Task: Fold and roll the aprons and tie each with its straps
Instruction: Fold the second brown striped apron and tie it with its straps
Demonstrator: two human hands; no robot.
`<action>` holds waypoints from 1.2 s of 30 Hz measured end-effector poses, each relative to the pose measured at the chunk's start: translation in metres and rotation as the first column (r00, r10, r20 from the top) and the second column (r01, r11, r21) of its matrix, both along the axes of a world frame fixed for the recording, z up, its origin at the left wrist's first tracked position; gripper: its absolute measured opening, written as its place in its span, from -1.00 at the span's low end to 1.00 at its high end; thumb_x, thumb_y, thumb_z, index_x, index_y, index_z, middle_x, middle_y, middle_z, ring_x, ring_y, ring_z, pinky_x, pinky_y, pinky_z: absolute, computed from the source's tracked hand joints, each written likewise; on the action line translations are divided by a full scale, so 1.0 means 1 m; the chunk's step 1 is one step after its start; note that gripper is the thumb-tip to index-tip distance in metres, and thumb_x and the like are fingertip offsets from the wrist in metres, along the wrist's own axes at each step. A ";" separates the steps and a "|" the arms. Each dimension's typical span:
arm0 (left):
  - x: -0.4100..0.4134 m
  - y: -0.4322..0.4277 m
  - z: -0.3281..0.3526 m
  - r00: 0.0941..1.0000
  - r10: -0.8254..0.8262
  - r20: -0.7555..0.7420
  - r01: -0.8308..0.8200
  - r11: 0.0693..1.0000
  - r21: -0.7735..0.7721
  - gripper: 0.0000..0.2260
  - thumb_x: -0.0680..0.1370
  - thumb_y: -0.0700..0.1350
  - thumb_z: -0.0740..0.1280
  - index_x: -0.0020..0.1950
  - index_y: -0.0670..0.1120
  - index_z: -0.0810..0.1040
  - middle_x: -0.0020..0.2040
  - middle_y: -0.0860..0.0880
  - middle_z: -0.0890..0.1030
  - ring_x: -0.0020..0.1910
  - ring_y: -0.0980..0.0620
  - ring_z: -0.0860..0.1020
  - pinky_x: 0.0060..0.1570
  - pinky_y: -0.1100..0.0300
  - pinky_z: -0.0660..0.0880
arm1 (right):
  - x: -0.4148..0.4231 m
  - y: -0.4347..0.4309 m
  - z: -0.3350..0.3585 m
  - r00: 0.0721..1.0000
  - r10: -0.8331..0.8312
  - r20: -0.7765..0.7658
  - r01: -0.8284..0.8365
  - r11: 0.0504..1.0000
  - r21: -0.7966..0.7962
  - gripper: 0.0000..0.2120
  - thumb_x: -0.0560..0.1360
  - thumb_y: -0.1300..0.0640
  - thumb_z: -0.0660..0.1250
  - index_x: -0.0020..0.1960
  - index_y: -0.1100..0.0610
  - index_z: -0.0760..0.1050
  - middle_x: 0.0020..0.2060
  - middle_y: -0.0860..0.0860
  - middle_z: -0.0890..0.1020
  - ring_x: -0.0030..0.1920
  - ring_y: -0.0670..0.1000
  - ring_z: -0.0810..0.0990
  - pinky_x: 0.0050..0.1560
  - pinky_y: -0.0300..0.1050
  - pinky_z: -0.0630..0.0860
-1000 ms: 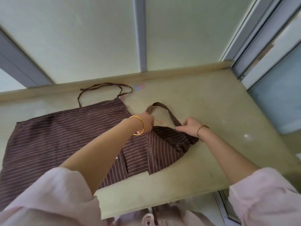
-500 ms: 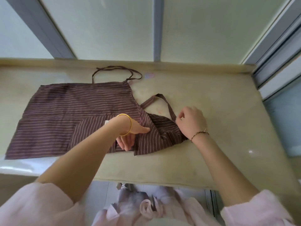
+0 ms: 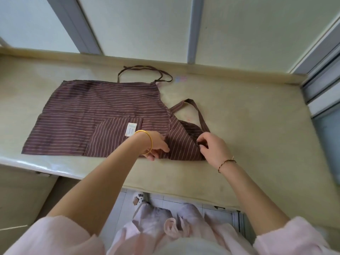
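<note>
A brown apron (image 3: pixel 103 111) with thin pale stripes lies flat on the beige counter (image 3: pixel 248 126), its skirt to the left and its bib folded over at the right. A white label (image 3: pixel 131 129) shows on the folded-back near part. The neck strap (image 3: pixel 197 111) loops up beyond the bib, and a waist strap (image 3: pixel 145 69) loops at the far edge. My left hand (image 3: pixel 157 145) rests on the fabric at the near edge with fingers under a fold. My right hand (image 3: pixel 211 146) pinches the bib's right corner where the neck strap joins.
The counter ends at a raised lip against frosted window panels (image 3: pixel 147 24) with grey frames. A sliding window frame (image 3: pixel 323 80) borders the right. The counter's near edge runs just below my hands; tiled floor (image 3: pixel 185 199) and my slippered foot lie beneath.
The view has tilted down and shifted left. My left hand dropped from the neck strap to the near edge of the fabric. My right hand stayed at the bib's right corner.
</note>
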State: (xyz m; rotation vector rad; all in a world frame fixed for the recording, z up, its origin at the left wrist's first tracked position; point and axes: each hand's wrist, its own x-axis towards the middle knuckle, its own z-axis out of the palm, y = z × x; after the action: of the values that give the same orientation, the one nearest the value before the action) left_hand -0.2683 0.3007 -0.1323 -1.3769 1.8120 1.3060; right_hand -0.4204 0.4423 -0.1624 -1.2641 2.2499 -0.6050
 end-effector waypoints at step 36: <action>-0.024 -0.021 0.018 0.644 -0.657 0.391 0.750 0.444 -0.490 -0.68 0.55 -0.31 0.17 0.27 -0.11 0.47 0.09 -0.08 0.57 0.06 -0.11 0.54 0.01 0.09 0.53 | -0.016 -0.019 0.064 0.762 -0.170 0.625 0.179 0.983 0.049 -0.82 0.44 0.08 0.43 -0.07 0.14 0.48 -0.18 0.04 0.61 -0.18 0.04 0.60 -0.15 -0.11 0.51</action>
State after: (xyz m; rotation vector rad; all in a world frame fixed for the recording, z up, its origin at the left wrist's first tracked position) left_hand -0.2926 0.2794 -0.1145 -0.7157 2.4258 0.1274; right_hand -0.4362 0.4235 -0.0985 -0.6976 1.7915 -0.9519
